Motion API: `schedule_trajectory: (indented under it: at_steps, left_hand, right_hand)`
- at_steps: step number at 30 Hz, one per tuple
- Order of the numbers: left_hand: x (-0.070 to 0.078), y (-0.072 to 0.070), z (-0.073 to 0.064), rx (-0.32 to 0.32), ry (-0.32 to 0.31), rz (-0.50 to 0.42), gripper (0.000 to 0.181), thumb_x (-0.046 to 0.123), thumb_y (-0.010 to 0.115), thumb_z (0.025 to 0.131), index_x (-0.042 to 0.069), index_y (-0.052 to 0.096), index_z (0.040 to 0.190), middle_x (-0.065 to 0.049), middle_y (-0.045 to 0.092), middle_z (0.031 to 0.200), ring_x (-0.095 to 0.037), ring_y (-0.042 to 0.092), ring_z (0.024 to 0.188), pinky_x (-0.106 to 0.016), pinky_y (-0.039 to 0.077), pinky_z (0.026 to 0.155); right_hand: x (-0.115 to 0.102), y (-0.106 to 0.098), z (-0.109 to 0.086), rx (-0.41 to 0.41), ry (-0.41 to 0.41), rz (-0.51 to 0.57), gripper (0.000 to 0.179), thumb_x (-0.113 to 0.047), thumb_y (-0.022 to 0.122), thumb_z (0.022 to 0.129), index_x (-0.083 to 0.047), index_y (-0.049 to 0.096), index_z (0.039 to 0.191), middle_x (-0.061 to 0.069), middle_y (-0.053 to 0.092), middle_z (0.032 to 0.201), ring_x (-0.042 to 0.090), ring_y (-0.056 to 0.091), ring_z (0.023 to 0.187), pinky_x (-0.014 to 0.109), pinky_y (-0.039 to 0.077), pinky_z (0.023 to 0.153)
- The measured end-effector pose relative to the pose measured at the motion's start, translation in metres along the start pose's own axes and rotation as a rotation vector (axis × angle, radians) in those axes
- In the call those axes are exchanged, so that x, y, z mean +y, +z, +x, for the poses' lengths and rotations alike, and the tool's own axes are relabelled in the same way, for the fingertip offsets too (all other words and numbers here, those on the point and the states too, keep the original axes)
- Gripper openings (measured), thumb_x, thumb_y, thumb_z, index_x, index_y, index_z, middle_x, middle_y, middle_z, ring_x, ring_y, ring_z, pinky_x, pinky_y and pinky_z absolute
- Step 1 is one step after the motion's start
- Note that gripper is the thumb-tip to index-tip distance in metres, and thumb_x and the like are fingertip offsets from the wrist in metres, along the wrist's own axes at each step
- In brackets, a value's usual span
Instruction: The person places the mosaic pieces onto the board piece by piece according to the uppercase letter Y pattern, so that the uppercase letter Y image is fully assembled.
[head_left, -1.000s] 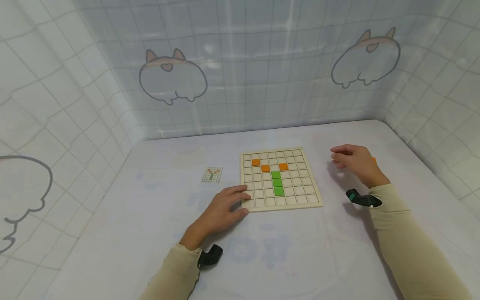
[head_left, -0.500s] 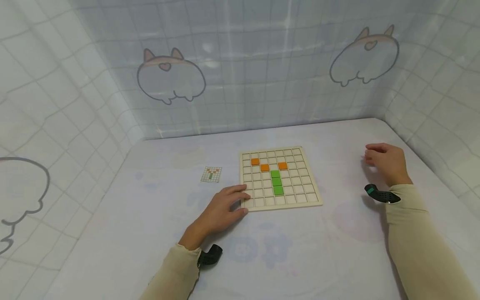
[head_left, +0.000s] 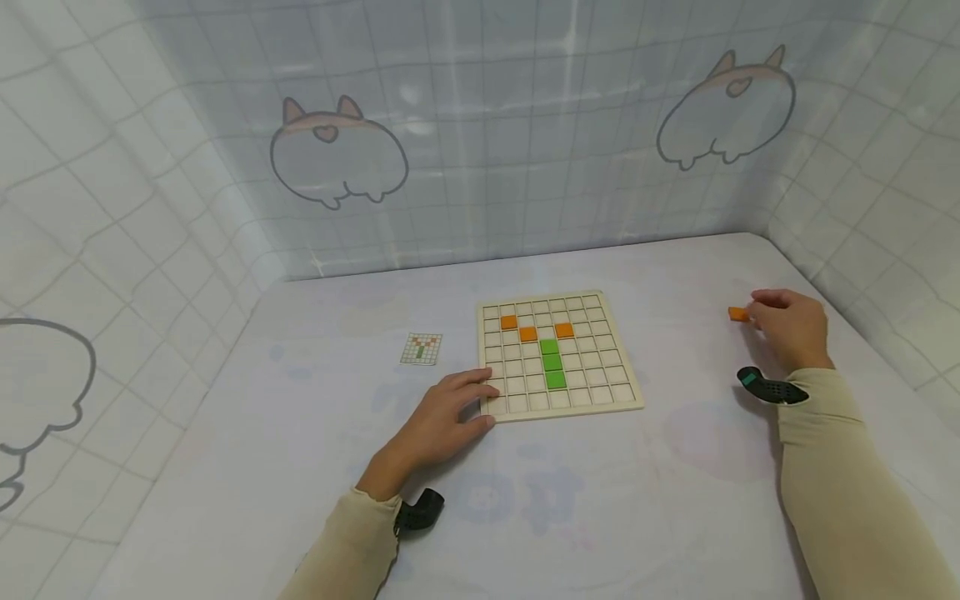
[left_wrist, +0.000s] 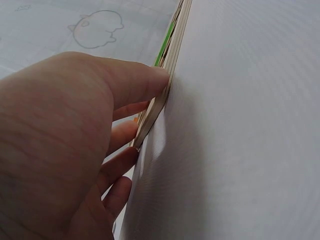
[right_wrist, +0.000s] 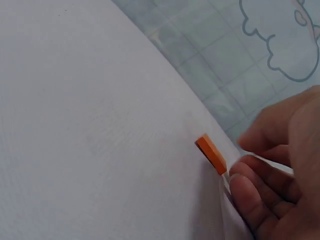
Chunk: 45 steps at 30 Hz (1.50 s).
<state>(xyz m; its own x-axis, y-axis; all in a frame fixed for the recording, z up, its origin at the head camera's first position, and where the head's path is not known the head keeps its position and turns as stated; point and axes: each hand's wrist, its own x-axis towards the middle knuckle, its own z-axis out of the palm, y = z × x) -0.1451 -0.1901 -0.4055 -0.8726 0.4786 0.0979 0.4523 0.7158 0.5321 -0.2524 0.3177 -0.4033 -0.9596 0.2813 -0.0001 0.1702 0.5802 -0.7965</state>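
Observation:
In the head view a pale square grid board (head_left: 561,357) lies mid-table. Its cells hold three orange tiles (head_left: 528,334) and three green tiles (head_left: 552,362), the green ones in a column. My left hand (head_left: 446,417) rests at the board's left edge, fingers spread over its rim and thumb at the near corner; the left wrist view shows the thumb (left_wrist: 145,82) against the board's side. Far right, my right hand (head_left: 793,327) is beside a loose orange tile (head_left: 738,314). In the right wrist view its loosely bent fingertips (right_wrist: 242,187) are right at one end of that tile (right_wrist: 211,154).
A small card (head_left: 422,349) printed with a grid of orange and green squares lies left of the board. Grid-patterned sheets with animal drawings (head_left: 339,158) enclose the white table (head_left: 675,500) at the back and sides. Black devices (head_left: 772,387) sit on both wrists.
My right hand has moved right, away from the board, to the loose orange tile; that tile, mostly hidden by the hand before, now shows at its fingertips. My left hand stays at the board.

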Motion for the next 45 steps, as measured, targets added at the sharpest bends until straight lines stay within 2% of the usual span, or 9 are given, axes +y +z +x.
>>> schedule_trajectory:
  at_steps: [3,6,15,23,27,33,36,40,45]
  left_hand:
    - [0.0,-0.001,0.0,0.001,0.003,0.001,0.036,0.024,0.071,0.094,0.015,0.067,0.128,-0.003,0.045,0.153,-0.025,0.038,0.142,-0.051,0.033,0.112]
    - [0.0,-0.001,0.0,0.006,0.012,-0.003,0.036,0.024,0.071,0.094,0.014,0.067,0.128,-0.004,0.046,0.153,-0.026,0.038,0.142,-0.052,0.033,0.112]
    - [-0.001,0.0,0.0,0.011,0.024,-0.006,0.036,0.024,0.071,0.094,0.014,0.067,0.128,-0.005,0.047,0.152,-0.026,0.039,0.142,-0.051,0.033,0.112]
    - [-0.002,0.0,-0.001,0.019,0.024,0.0,0.035,0.024,0.071,0.094,0.014,0.067,0.128,-0.005,0.047,0.152,-0.025,0.038,0.142,-0.051,0.033,0.112]
    - [-0.002,0.0,-0.001,0.022,0.026,0.0,0.035,0.023,0.072,0.094,0.015,0.067,0.127,-0.004,0.047,0.152,-0.025,0.038,0.142,-0.051,0.034,0.112]
    - [0.0,0.0,-0.001,0.016,0.016,0.002,0.035,0.023,0.071,0.094,0.015,0.067,0.127,-0.003,0.046,0.153,-0.025,0.038,0.142,-0.051,0.034,0.112]
    - [0.0,0.001,-0.001,0.011,0.011,0.002,0.035,0.023,0.071,0.094,0.015,0.067,0.128,-0.003,0.046,0.153,-0.025,0.038,0.142,-0.052,0.033,0.112]
    - [-0.001,0.002,-0.002,0.012,0.016,-0.004,0.035,0.023,0.072,0.093,0.015,0.067,0.127,-0.003,0.046,0.152,-0.025,0.038,0.142,-0.051,0.034,0.112]
    - [-0.002,0.001,-0.001,0.019,0.033,-0.004,0.034,0.023,0.072,0.094,0.015,0.067,0.127,-0.004,0.046,0.152,-0.026,0.038,0.142,-0.052,0.034,0.111]
  right_hand:
    - [0.001,0.0,0.0,-0.042,-0.026,-0.043,0.058,-0.041,0.053,0.101,0.004,0.056,0.137,0.024,0.055,0.135,0.034,0.047,0.119,0.024,0.041,0.081]
    - [0.002,0.001,0.001,-0.073,-0.057,-0.07,0.06,-0.041,0.056,0.1,0.005,0.055,0.138,0.029,0.053,0.139,0.042,0.042,0.13,0.036,0.039,0.092]
    - [0.005,0.005,0.008,-0.089,-0.188,-0.257,0.05,-0.032,0.055,0.101,0.009,0.061,0.128,0.035,0.058,0.126,0.052,0.048,0.121,0.059,0.038,0.096]
    - [0.004,0.008,0.007,-0.056,-0.218,-0.226,0.043,-0.027,0.058,0.099,0.01,0.061,0.121,0.034,0.06,0.114,0.045,0.054,0.103,0.043,0.041,0.077]
    - [0.003,0.01,0.003,-0.002,-0.164,-0.17,0.045,-0.027,0.058,0.098,0.01,0.056,0.125,0.03,0.056,0.114,0.044,0.051,0.103,0.038,0.04,0.074]
    - [-0.002,0.014,-0.001,0.069,-0.131,-0.075,0.043,-0.027,0.059,0.099,0.004,0.061,0.128,0.022,0.062,0.113,0.021,0.055,0.092,0.022,0.043,0.064]
    - [-0.003,0.015,-0.001,0.057,-0.133,-0.005,0.042,-0.028,0.059,0.1,0.002,0.063,0.129,0.006,0.066,0.1,0.009,0.057,0.078,0.018,0.046,0.059]
    - [-0.003,0.017,-0.001,-0.006,-0.133,0.102,0.042,-0.032,0.06,0.1,-0.002,0.063,0.13,-0.012,0.065,0.088,0.006,0.06,0.071,0.02,0.051,0.059]
    - [-0.011,0.019,0.0,-0.077,-0.119,0.174,0.051,-0.041,0.063,0.098,-0.003,0.062,0.132,-0.017,0.069,0.089,0.007,0.062,0.076,0.02,0.052,0.064]
